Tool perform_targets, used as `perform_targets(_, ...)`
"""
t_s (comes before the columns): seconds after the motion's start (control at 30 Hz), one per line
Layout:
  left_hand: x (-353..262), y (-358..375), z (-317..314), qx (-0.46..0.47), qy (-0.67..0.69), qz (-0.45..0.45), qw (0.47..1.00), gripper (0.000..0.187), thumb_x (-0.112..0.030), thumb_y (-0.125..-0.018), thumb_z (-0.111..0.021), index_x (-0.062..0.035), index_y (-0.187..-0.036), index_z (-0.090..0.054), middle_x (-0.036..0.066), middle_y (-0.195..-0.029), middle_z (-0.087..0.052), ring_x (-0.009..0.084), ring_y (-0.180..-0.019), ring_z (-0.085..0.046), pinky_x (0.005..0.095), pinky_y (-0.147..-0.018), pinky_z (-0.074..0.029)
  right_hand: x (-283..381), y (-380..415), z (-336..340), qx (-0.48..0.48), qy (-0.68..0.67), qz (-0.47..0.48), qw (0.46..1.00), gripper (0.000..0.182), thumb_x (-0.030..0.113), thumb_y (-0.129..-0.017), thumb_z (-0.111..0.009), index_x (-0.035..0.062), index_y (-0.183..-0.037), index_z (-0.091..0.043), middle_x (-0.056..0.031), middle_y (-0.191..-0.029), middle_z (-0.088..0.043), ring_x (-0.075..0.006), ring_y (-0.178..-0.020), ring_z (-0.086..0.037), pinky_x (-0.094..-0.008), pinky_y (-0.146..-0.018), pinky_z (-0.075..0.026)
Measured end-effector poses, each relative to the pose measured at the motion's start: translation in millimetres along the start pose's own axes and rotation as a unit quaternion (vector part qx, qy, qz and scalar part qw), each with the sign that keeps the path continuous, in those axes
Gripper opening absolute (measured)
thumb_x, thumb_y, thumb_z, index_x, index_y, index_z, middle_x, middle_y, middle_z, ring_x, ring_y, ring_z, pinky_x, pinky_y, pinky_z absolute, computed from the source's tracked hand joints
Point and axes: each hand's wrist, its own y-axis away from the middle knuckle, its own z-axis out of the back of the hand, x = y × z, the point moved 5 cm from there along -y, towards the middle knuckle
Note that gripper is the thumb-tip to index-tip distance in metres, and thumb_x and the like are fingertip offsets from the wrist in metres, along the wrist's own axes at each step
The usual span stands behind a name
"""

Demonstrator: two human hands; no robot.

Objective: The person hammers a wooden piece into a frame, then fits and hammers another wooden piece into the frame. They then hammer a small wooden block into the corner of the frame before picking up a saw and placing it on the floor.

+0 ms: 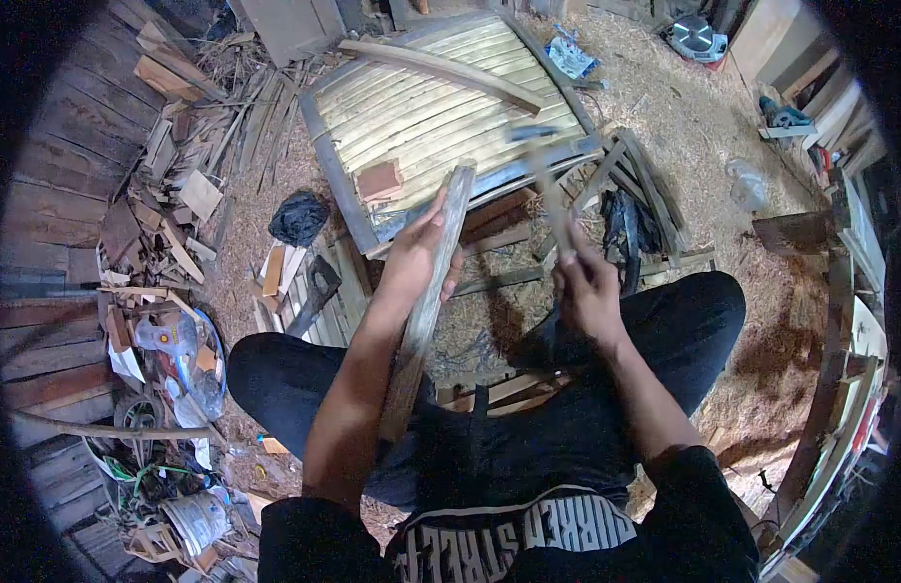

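Note:
My left hand (419, 255) is wrapped round a long wooden bar (433, 301), which stands at a slant with its upper end near the slatted wooden panel (450, 107) and its lower end by my lap. To the right, my right hand (586, 290) grips the handle of a hammer (544, 180). The hammer's head is raised and blurred, apart from the bar, in front of the panel's lower right part. A curved wooden strip (450, 73) and a small reddish-brown wood piece (378, 182) lie on the panel.
Wood scraps (169, 219) are heaped at the left, above a white bucket (196, 523). A black plastic bag (299, 218) lies left of the panel. A circular saw (696, 41) and another power tool (785, 115) are at the upper right. Sawdust covers the floor.

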Motion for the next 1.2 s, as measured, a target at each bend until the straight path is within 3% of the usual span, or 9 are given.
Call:
perform_targets(0.1,-2.0,-2.6,6.3,-0.028,-0.02,0.017,0.999,0.05,-0.031,-0.115,-0.037,-0.0305,-0.164,-0.031,0.006,-0.07,-0.057,0.0138,-0.046,-0.05,0.0309,-0.041,-0.045,9.2,4.2,-2.8,0.061,0.038,0.026,0.997,0.047,0.013,-0.108,-0.055,0.0046,-0.154,-0.048,-0.0019,-0.099,-0.067,-0.0053,-0.079,-0.052,-0.0233,-0.068,-0.046)
perform_targets(0.17,-4.2,-0.3,3.5,-0.028,-0.011,0.022,0.999,0.05,-0.031,-0.115,-0.037,-0.0301,-0.164,-0.031,0.006,-0.071,-0.058,0.0135,-0.046,-0.05,0.0306,-0.041,-0.045,0.5,4.4,4.5,-0.011,-0.065,-0.092,0.994,0.047,0.013,-0.109,-0.054,0.0049,-0.154,-0.047,-0.01,-0.135,-0.067,-0.0068,-0.093,-0.056,-0.0247,-0.079,-0.051)
perform_targets(0.2,-5.0,2.6,3.1,-0.029,-0.003,0.03,0.999,0.049,-0.031,-0.115,-0.037,-0.0297,-0.164,-0.031,0.006,-0.071,-0.058,0.0133,-0.045,-0.05,0.0304,-0.041,-0.045,11.8,3.7,-4.4,-0.056,-0.152,0.009,0.987,0.049,0.011,-0.109,-0.052,0.0098,-0.157,-0.046,0.0045,-0.079,-0.053,-0.004,-0.061,-0.043,-0.0212,-0.052,-0.035)
perform_targets(0.3,-2.2,2.5,4.3,-0.049,-0.012,0.033,0.998,0.05,-0.033,-0.114,-0.039,-0.029,-0.164,-0.031,0.005,-0.071,-0.058,0.0131,-0.046,-0.05,0.0306,-0.041,-0.045,17.4,2.0,-12.7,0.064,0.07,0.042,0.995,0.047,0.011,-0.109,-0.053,0.0104,-0.156,-0.048,0.0006,-0.09,-0.064,-0.004,-0.073,-0.05,-0.0212,-0.062,-0.045)
perform_targets(0.63,-9.0,5.1,3.6,-0.063,-0.004,0.028,0.998,0.048,-0.03,-0.115,-0.036,-0.0269,-0.163,-0.034,0.006,-0.069,-0.056,0.0135,-0.046,-0.049,0.0315,-0.041,-0.044,14.0,3.0,-10.6,0.088,0.06,0.038,0.994,0.05,0.011,-0.108,-0.053,0.0141,-0.158,-0.046,0.0048,-0.079,-0.052,-0.0047,-0.063,-0.043,-0.0227,-0.057,-0.037)
perform_targets(0.73,-1.7,3.0,7.0,-0.055,0.071,0.059,0.994,0.053,-0.031,-0.113,-0.04,-0.0241,-0.164,-0.03,0.009,-0.074,-0.059,0.0171,-0.049,-0.053,0.032,-0.043,-0.046,20.7,6.7,-2.5,0.021,0.023,-0.057,0.998,0.056,0.008,-0.106,-0.056,0.0095,-0.16,-0.039,-0.0133,-0.138,-0.067,-0.0125,-0.106,-0.059,-0.0293,-0.092,-0.051)
perform_targets(0.87,0.2,3.6,4.9,-0.02,0.134,0.045,0.99,0.061,-0.031,-0.109,-0.05,-0.0234,-0.165,-0.028,0.012,-0.086,-0.063,0.0191,-0.057,-0.06,0.0335,-0.048,-0.051,32.3,13.5,-4.6,-0.011,0.224,0.271,0.936,0.065,-0.007,-0.098,-0.058,0.0096,-0.158,-0.042,-0.0126,-0.108,-0.069,-0.0234,-0.09,-0.066,-0.0382,-0.083,-0.054)
perform_targets(1.0,-8.8,9.3,-2.2,-0.111,0.042,0.029,0.992,0.059,-0.024,-0.107,-0.055,-0.0236,-0.162,-0.036,0.01,-0.087,-0.063,0.0181,-0.057,-0.062,0.0339,-0.046,-0.054,35.1,27.0,-12.8,0.002,0.329,0.205,0.922,0.079,-0.015,-0.083,-0.063,0.0116,-0.156,-0.047,-0.0209,-0.105,-0.064,-0.0443,-0.091,-0.064,-0.0437,-0.083,-0.055)
perform_targets(1.2,-14.4,7.0,-5.2,-0.121,0.034,0.027,0.992,0.058,-0.023,-0.105,-0.058,-0.0234,-0.16,-0.041,0.01,-0.085,-0.062,0.0185,-0.053,-0.061,0.0338,-0.041,-0.052,33.4,35.9,-13.1,-0.029,0.329,0.332,0.884,0.088,-0.012,-0.074,-0.068,0.0146,-0.156,-0.047,-0.0214,-0.113,-0.062,-0.0449,-0.089,-0.065,-0.047,-0.077,-0.055)
